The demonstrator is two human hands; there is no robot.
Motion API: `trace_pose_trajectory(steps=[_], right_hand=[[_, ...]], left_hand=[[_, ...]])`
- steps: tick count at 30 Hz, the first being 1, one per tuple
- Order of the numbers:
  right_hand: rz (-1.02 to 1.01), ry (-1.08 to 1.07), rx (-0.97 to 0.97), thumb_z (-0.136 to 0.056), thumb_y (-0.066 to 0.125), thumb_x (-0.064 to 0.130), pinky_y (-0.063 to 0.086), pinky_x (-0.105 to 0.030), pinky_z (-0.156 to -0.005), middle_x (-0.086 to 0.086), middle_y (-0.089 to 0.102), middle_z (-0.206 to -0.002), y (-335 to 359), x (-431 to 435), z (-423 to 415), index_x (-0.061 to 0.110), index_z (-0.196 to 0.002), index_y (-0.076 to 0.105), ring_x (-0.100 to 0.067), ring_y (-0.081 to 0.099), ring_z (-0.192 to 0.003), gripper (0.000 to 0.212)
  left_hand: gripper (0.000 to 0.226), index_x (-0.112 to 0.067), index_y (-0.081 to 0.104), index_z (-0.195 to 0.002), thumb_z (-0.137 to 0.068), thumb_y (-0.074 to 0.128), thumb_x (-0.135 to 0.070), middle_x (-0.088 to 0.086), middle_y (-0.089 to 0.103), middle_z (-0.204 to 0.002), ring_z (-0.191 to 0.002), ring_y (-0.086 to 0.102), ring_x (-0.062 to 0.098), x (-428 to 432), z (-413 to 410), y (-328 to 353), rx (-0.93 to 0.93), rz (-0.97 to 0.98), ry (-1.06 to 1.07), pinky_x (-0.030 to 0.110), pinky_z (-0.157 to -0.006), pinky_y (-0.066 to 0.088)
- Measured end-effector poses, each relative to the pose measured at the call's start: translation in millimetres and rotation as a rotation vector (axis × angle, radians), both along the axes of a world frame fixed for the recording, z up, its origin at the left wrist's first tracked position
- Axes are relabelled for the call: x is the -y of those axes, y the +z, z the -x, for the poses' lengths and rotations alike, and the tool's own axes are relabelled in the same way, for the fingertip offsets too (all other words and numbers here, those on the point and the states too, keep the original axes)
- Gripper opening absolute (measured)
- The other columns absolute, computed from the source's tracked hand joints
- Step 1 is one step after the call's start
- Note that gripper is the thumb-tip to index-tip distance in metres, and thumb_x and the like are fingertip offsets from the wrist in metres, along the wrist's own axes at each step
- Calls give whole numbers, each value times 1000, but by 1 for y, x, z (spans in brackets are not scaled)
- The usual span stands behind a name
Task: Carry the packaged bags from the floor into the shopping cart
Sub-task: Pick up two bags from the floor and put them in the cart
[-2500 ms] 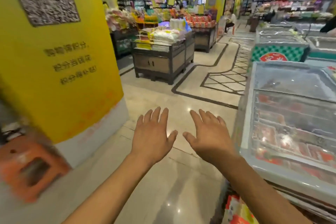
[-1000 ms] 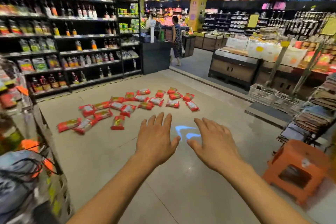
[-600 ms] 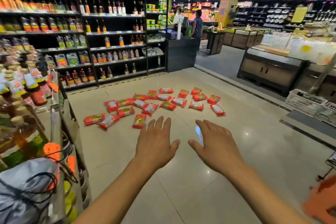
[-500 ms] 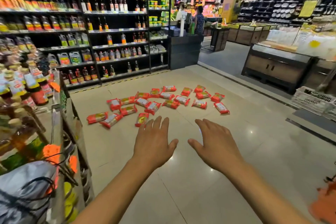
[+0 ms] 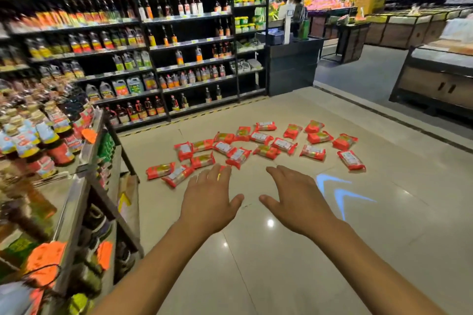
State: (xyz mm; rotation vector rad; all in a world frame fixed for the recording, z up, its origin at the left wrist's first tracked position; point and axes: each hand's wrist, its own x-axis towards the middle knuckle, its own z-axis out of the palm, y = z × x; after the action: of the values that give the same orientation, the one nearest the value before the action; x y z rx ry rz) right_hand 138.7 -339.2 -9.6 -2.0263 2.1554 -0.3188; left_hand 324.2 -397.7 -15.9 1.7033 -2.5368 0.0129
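**Head view, store aisle.** Left hand (image 5: 208,202) and right hand (image 5: 297,199) are held out side by side, palms down, fingers straight and spread, holding nothing. The bags (image 5: 266,151), red film packs, lie scattered on the floor (image 5: 281,276) ahead of the hands. Several overlap. None has been lifted, so the task appears to be at its start.

**Hazards, as judged from this view.**
- (a) The tiles are glossy and reflect the ceiling lights, so a hurried stoop or turn could end in a slip.
- (b) The packs lie close together, so a foot set among them could crush one or slide on the film.
- (c) Where packs overlap, lifting one may drag its neighbour. An armful of smooth packs could also shed some on the way.
- (d) The rack (image 5: 84,186) just beside the left arm is loaded with bottles (image 5: 38,135), so a wide swing of the elbow could knock one off.
- (e) The cart cannot be picked out with certainty. The blurred metal frame at lower left may belong to it. If it does not, the carry calls for a turn away from this view, with a load that blocks the sight of the feet.

A blue arrow (image 5: 340,194) is projected on the tiles near the right hand.
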Motion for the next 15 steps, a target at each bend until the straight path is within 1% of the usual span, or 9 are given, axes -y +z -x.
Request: trace_pose_trajectory(steps=[4,8,11,15], right_hand=[[6,65,-5,-100,46,56,23,-42,-122,-1,31,-164,2,53,48,28,-160,21,-24,30,-149,71],[25,75,-17,-100,47,57,23,-43,-122,0,31,-164,4,102,84,28,-159,24,-23,31,-149,69],[19,79,-23,-100,46,57,23,-46,-121,2,31,-164,2,136,103,28,-158,24,-23,31,-149,69],[3,106,-41,-100,46,57,23,-45,-121,2,32,-163,-6,184,123,28,-158,24,-23,32,-148,69]], left_hand=[[75,-23,23,-159,-99,42,-63,5,28,-166,-152,26,27,46,46,8,16,18,10,44,-122,26],[75,-21,23,-159,-99,41,-63,5,30,-165,-150,30,27,86,81,9,28,19,40,46,-121,28],[76,-21,23,-159,-99,41,-63,6,28,-166,-151,28,27,118,96,6,24,18,61,46,-122,27],[77,-21,21,-161,-99,41,-64,5,24,-168,-153,26,27,162,112,-4,18,3,93,46,-124,23]])
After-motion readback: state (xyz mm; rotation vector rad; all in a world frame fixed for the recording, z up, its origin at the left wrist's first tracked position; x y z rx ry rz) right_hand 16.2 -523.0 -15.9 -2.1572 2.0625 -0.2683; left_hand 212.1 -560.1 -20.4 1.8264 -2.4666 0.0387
